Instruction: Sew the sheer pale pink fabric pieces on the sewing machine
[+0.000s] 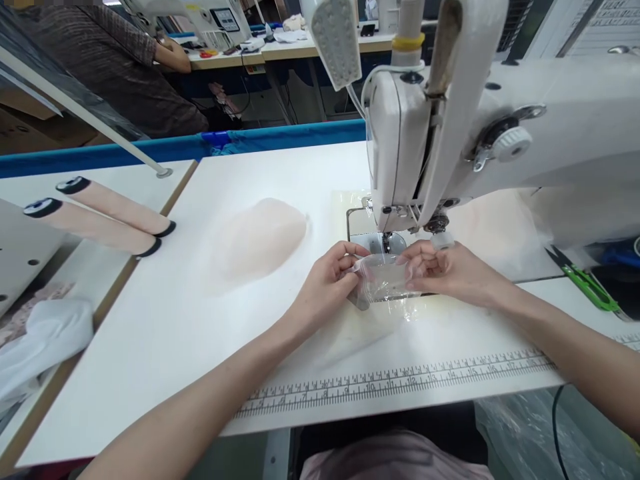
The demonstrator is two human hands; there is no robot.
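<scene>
My left hand [327,277] and my right hand [445,270] hold a small piece of clear plastic film [385,280] between them, fingers pinched on its left and right edges. The film lies just in front of the needle and presser foot [387,241] of a white sewing machine [450,120]. A pale pink, sheer fabric piece [260,237] rests on the white table [175,320] to the left of my left hand.
Two beige thread cones [100,217] lie on the side table at left, with white cloth [43,340] below them. Green thread snips [587,283] lie at right. A printed ruler [400,381] runs along the table's front. Another person sits at the far left.
</scene>
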